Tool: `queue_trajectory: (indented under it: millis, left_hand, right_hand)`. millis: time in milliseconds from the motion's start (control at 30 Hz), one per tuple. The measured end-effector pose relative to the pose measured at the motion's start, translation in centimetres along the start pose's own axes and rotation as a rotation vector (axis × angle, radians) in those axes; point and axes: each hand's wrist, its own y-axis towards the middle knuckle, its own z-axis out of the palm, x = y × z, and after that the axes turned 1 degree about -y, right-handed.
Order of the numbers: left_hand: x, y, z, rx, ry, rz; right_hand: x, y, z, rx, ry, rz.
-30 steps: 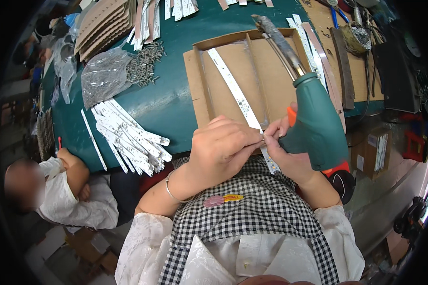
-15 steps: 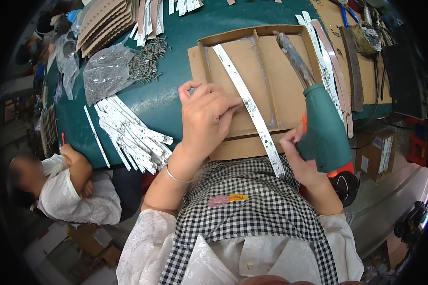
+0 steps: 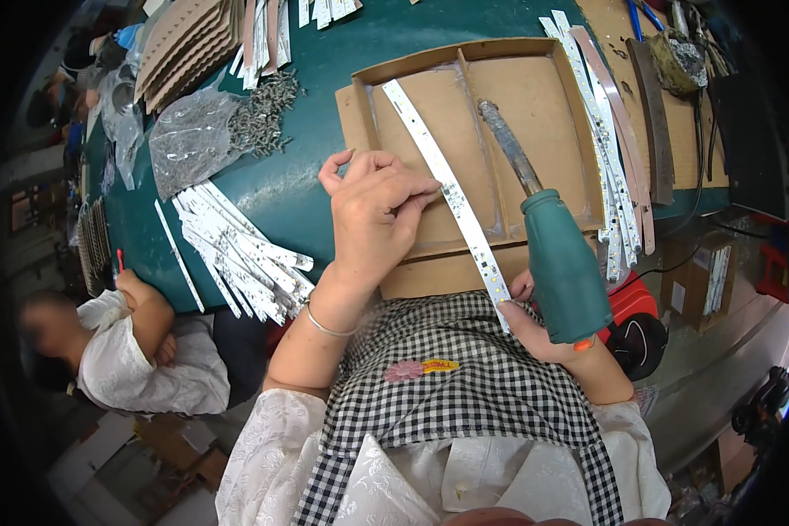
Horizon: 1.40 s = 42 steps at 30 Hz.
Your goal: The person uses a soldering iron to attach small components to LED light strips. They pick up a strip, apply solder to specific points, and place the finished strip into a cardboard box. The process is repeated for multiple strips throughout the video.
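Seen from the head camera, a worker in a checked apron bends over a shallow cardboard tray (image 3: 359, 105) on a green-topped table (image 3: 324, 53). A long white LED strip (image 3: 451, 197) lies slantwise across the tray, its long axis running from the tray's far left corner down to the near edge, where its lower end juts past the cardboard toward the worker's body. The left hand (image 3: 373, 210) rests flat on the tray just left of the strip, fingers spread and loose, the fingertips (image 3: 425, 187) touching the strip's left edge at about mid-length; it grips nothing. The right hand (image 3: 535, 329) is closed around the base of a teal-handled soldering tool (image 3: 561, 263) at the tray's near right corner, and its thumb appears to touch the strip's lower end, though the tool partly hides that contact. The tool's metal barrel points up and left, over the tray's right-hand compartment, which is otherwise bare. Left of the tray, a fan of white strips (image 3: 237, 250) lies near the table's front edge, with a bag of screws (image 3: 193, 140) beyond. More strips (image 3: 605, 149) line the tray's right wall.
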Motion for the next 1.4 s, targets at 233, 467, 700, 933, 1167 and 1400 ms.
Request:
queue_trajectory:
  millis: [233, 467, 700, 933, 1167, 1400]
  left_hand:
    - [-0.3, 0.3, -0.2, 0.006, 0.033, 0.034]
    - [-0.1, 0.2, 0.0, -0.002, 0.008, 0.075]
    - [-0.3, 0.3, 0.1, -0.007, 0.065, 0.144]
    - [-0.7, 0.4, -0.2, 0.016, 0.096, 0.174]
    - [-0.5, 0.0, 0.1, -0.019, -0.059, -0.006]
    - [-0.3, 0.1, 0.4, -0.040, 0.008, 0.064]
  right_hand:
    - [0.0, 0.5, 0.1, -0.021, 0.158, -0.080]
    - [-1.5, -0.1, 0.5, 0.007, 0.216, -0.099]
    - [-1.2, 0.1, 0.4, 0.021, 0.250, -0.052]
    - [-1.4, 0.1, 0.5, 0.020, 0.219, -0.099]
    - [-1.5, 0.0, 0.4, 0.013, 0.243, -0.075]
    - [-1.4, 0.2, 0.3, 0.012, 0.278, -0.081]
